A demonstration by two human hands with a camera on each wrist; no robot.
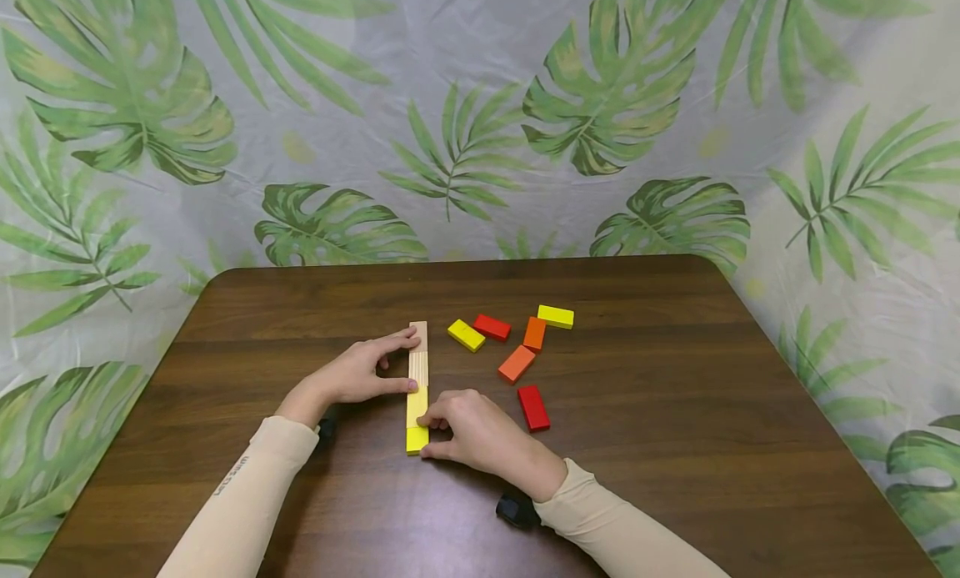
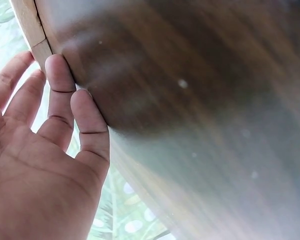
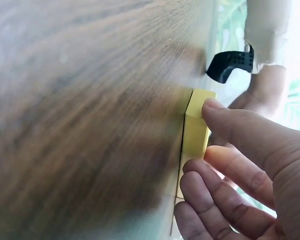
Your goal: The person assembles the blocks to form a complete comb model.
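Nice and Straight

From the head view, we see a row of blocks (image 1: pixel 418 368) on the tabletop (image 1: pixel 675 444), right between the left hand (image 1: pixel 367 369) and the right hand (image 1: pixel 472 432). The far part is plain wood, and a yellow block (image 1: pixel 417 440) sits at the near end, by the right hand. The left hand has its thumb and finger spread apart, touching the row. A red block (image 1: pixel 533 408) lies just past the right hand, and more loose blocks (image 1: pixel 517 364) lie farther away from both hands. We think the step now is lining the blocks up end to end. The next move seems to call for small, soft pushes, so the row does not bend.

From the left wrist view, we see the left hand's fingers a bit apart and only a little bent. Their tips are at the wooden side. We cannot see the thumb here.

From the right wrist view, we see the right hand's thumb and a finger holding the yellow block. The other fingers curl in close to the row.
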